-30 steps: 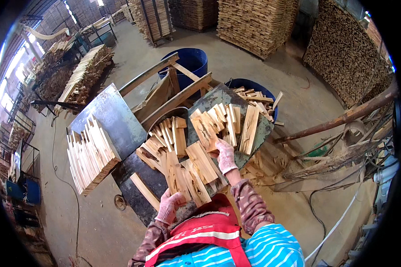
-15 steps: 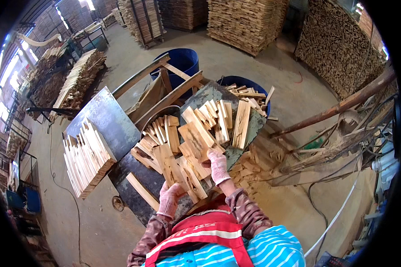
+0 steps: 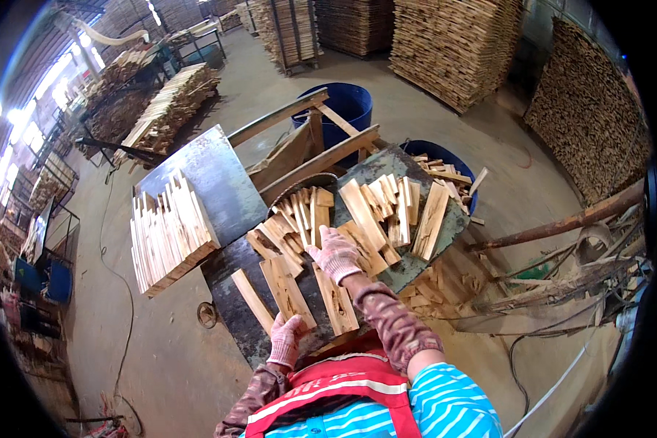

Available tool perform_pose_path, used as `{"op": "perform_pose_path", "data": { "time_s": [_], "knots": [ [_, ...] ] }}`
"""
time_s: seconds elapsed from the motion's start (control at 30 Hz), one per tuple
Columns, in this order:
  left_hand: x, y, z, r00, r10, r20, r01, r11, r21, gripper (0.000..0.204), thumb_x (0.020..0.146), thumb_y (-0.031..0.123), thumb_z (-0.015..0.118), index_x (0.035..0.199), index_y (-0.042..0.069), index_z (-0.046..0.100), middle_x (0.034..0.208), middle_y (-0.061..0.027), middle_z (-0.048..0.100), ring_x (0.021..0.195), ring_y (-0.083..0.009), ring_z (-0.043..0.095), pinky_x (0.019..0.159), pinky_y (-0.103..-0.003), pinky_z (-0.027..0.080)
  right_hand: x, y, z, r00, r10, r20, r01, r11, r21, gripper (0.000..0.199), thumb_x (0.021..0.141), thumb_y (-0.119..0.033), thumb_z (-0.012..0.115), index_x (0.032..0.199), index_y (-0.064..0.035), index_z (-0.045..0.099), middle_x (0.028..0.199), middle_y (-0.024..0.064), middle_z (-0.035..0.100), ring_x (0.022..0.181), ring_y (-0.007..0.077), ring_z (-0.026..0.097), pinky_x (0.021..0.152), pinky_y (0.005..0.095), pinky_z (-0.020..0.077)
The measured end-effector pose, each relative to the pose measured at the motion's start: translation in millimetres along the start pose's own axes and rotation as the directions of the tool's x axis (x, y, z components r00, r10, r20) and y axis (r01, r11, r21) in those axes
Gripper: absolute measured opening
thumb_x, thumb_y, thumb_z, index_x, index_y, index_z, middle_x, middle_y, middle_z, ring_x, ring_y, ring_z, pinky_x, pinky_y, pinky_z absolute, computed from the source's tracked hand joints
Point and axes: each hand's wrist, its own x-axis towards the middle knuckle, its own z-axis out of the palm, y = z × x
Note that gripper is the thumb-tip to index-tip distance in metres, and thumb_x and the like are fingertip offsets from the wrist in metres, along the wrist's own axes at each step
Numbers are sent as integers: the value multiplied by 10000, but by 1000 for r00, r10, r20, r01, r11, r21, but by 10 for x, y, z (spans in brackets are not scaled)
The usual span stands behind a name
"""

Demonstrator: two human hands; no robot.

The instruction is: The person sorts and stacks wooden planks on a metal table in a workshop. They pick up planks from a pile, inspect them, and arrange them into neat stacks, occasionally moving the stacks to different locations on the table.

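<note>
My left hand (image 3: 286, 339), in a pinkish knit work glove, grips the near end of a flat wooden board (image 3: 285, 288) with a dark knot. The board lies on a dark metal tabletop (image 3: 226, 292), beside a narrow wooden strip (image 3: 252, 301). My right hand (image 3: 336, 255), gloved alike, reaches over the loose wood pieces with its fingers apart, palm down. Below it lies another knotted board (image 3: 336, 303), its far end partly hidden by the hand. A wider board (image 3: 363, 247) and a long block (image 3: 365, 212) lie just right of that hand.
A neat stack of strips (image 3: 171, 237) stands on a metal plate (image 3: 204, 168) at left. More offcuts (image 3: 299, 215) fill a round container. Behind are a wooden frame (image 3: 328, 164), a blue barrel (image 3: 350, 106) and a blue tub (image 3: 434, 152) of scraps. A pole (image 3: 562, 219) slants at right.
The view has shifted. My left hand has moved left with its board, closer to the narrow strip. My right hand has left the wider board and moved left and farther out over the pieces.
</note>
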Motion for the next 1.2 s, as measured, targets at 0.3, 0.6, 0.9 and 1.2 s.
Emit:
{"op": "perform_pose_path", "data": {
  "time_s": [0.3, 0.6, 0.9, 1.2],
  "knots": [
    [2, 13, -215, 1000, 13, -12, -13, 1000, 10, 287, 940, 70, 606, 1226, 65, 581, 892, -30, 654, 741, -145, 652, 678, -345, 602, 301, -63, -214, 962, 127, 242, -160, 980, 122, 611, 825, -492, 752, 1245, -73, 608, 1278, 190, 667, 1184, 369, 640, 989, 477, 511],
    [101, -19, -167, 998, 33, 45, -34, 999, 23, 399, 952, 44, 588, 1348, 31, 537, 1087, -75, 678, 923, -214, 706, 801, -383, 631, 549, 814, 245, 947, 316, 57, -290, 765, 576, 225, 789, -211, 599, 881, -13, 649, 953, 283, 662, 932, 482, 643, 768, 493, 508],
    [41, 173, 126, 998, 5, 67, -6, 1000, 21, 327, 958, 88, 601, 1284, 78, 578, 989, -19, 670, 836, -148, 679, 735, -322, 606, -362, 727, -237, 963, 249, 103, -203, 418, 885, 473, 917, -88, 640, 1365, 56, 588, 1121, 125, 737, 808, 125, 685, 672, 257, 572],
    [106, 115, 191, 994, 103, -22, -105, 973, -207, 348, 990, 138, 575, 1328, 61, 544, 1082, -81, 657, 927, -232, 696, 728, -384, 649, -1268, 7, 11, 942, -227, 246, 7, 748, 664, 365, 957, -206, 657, 1256, 4, 671, 1210, 175, 718, 1127, 278, 678, 995, 351, 511]
  ]
}}
